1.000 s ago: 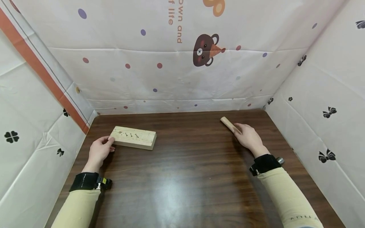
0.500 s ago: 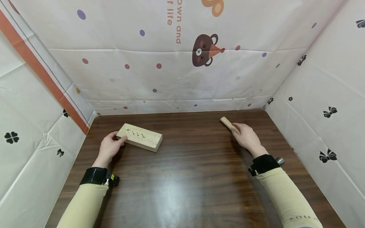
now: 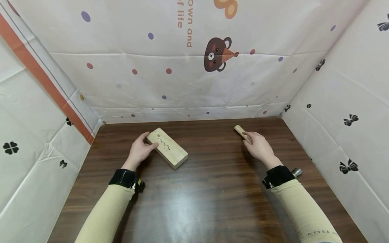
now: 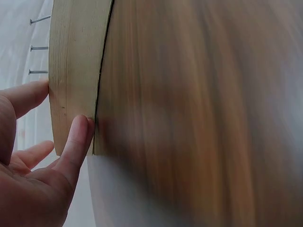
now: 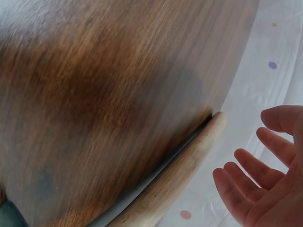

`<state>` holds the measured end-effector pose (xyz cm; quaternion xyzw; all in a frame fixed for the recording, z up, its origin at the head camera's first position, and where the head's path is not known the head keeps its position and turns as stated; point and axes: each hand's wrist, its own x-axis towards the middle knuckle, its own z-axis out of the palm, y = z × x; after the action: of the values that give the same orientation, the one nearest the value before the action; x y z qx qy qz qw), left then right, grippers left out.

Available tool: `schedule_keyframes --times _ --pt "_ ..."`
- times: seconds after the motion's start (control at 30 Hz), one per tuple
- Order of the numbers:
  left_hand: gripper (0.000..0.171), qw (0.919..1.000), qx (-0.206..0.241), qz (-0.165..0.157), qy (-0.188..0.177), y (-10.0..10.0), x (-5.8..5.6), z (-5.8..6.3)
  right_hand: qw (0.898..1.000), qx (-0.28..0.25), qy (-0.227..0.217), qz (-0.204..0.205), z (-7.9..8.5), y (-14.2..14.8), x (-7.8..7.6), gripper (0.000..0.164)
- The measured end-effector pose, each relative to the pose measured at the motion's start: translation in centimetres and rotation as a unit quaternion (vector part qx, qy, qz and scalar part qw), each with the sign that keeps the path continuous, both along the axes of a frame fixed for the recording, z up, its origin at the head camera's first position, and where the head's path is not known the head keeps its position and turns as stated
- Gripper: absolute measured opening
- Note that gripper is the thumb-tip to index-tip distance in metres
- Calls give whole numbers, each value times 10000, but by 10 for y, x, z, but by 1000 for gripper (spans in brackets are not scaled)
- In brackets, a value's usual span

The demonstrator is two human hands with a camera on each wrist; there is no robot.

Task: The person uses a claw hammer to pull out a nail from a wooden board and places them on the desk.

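A pale wooden block (image 3: 170, 148) lies aslant on the table left of the middle. Three nails (image 4: 40, 48) stick out of its upper face. My left hand (image 3: 140, 151) pinches the block's far left end, with fingertips against its faces in the left wrist view. Over on the right lies a hammer, its wooden handle (image 3: 239, 130) pointing away from me and its metal head (image 3: 297, 172) showing beside my right wrist. My right hand (image 3: 257, 145) hovers over the handle, partly covering it. In the right wrist view the fingers (image 5: 255, 170) are spread loosely, apart from the handle.
The dark brown wood-grain table (image 3: 206, 202) has a glossy top. White printed sheeting (image 3: 182, 84) stands along its back edge, with more sheeting on the left (image 3: 30, 162) and right (image 3: 328, 135) sides.
My left hand has moved to the right, sliding the wooden block along and turning it clockwise as seen from the head. My right hand has barely shifted beside the hammer.
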<state>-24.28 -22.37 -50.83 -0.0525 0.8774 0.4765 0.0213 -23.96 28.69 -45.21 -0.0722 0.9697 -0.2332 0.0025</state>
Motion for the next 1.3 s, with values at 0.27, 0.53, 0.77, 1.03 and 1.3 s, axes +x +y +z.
schedule_keyframes --times 0.27,0.53,0.77,1.03,1.3 --pt "82 9990 126 -423 59 62 -14 2 9999 18 103 79 1 -5 1 47" --pt "78 9961 224 -810 276 114 -21 0 9994 90 301 122 -7 -6 -2 45" --pt "70 9909 248 -1206 539 150 -26 -5 9993 146 322 111 -9 -5 -1 46" --pt "71 9881 343 -1402 538 166 -27 -10 9995 158 239 153 -9 -6 -2 46" --pt "72 9890 327 -1369 445 162 -25 -6 9998 190 81 48 -4 -1 -7 48"
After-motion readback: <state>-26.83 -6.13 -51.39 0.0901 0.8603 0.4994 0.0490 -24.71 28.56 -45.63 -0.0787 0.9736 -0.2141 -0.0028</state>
